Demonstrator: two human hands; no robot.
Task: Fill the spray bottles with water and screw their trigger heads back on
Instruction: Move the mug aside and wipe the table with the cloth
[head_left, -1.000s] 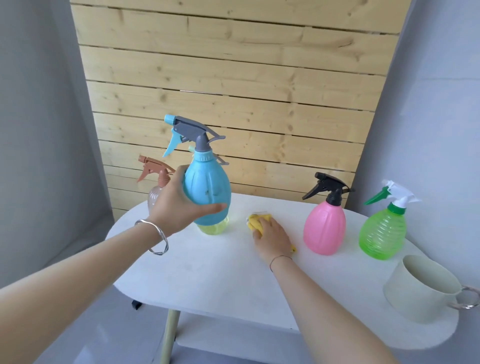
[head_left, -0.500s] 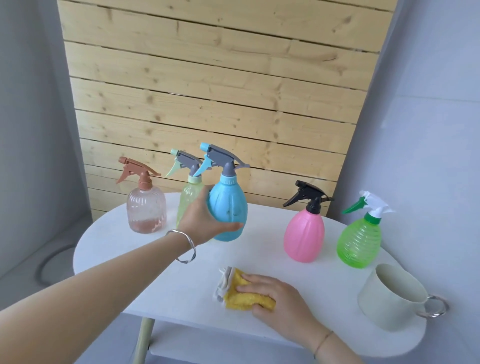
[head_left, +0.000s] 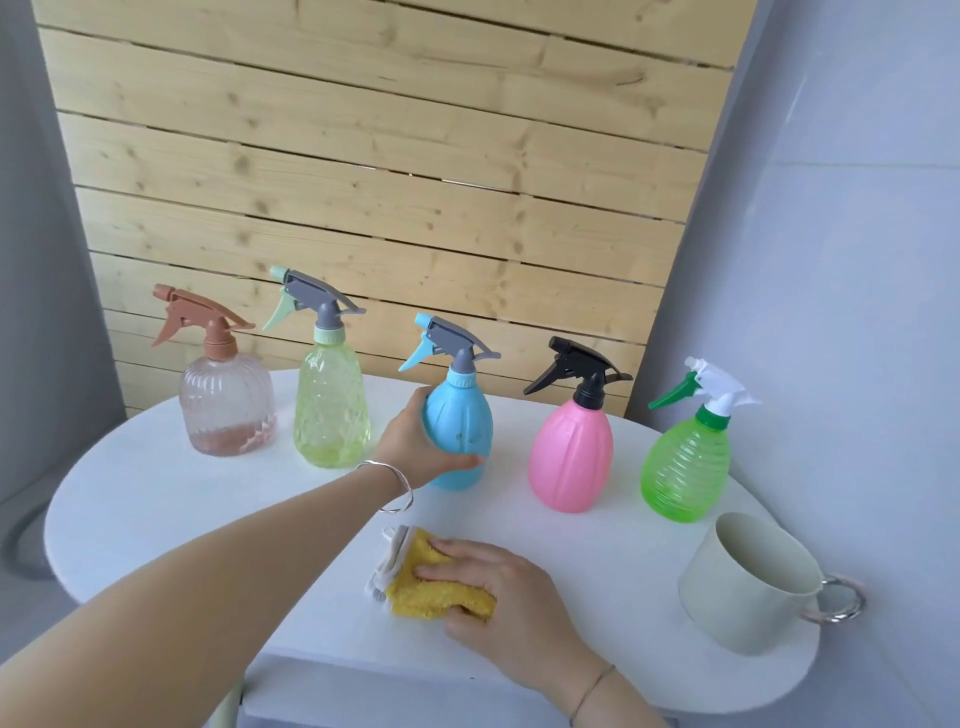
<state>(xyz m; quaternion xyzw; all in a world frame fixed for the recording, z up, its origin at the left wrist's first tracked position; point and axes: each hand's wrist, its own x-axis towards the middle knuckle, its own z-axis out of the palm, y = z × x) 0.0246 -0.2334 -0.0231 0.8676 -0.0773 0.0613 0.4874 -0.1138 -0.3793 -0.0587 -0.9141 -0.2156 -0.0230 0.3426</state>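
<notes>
blue bottle centre; pink bottle at 3 o'clock; ribbed green bottle beyond; yellow cloth at 6

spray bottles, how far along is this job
Done: all five bottles stand on the table with trigger heads on. In hand: the left hand grips the blue bottle; the right hand presses a yellow cloth to the tabletop. Left: fill is unsure; the clear pink bottle shows only a little water, and the blue one hides its level.
</notes>
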